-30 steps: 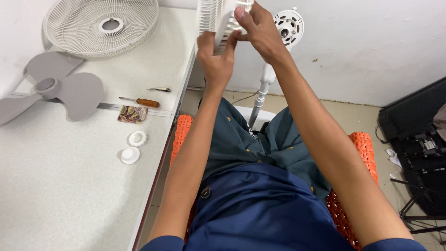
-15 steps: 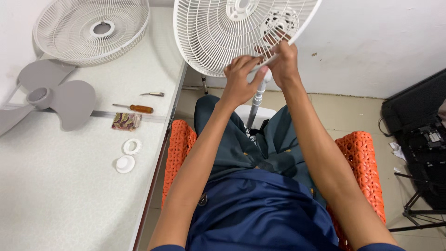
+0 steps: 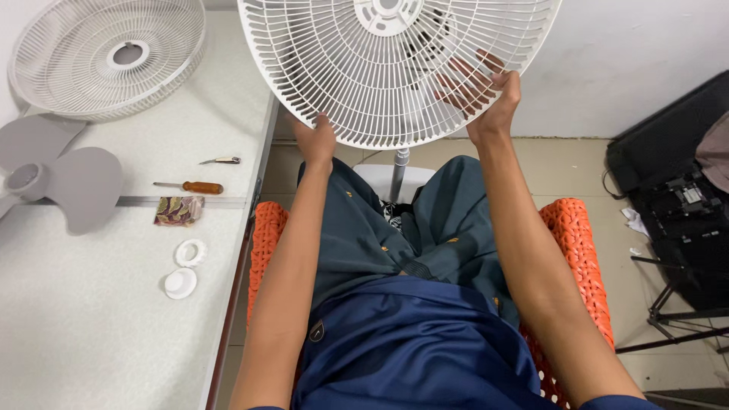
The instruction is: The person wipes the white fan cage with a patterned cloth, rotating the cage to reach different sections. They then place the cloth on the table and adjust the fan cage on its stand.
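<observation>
Both hands hold the white fan grille [image 3: 380,83] up at twelve o'clock: left hand [image 3: 316,142] grips its lower rim, fingers hidden behind; right hand [image 3: 486,95] clasps the rim at three o'clock, fingers spread behind the wires.

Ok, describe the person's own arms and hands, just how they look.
Both arms are bare from the short navy-blue sleeves down to the left hand and right hand. No gloves, watch, rings or markings show on either.
</observation>
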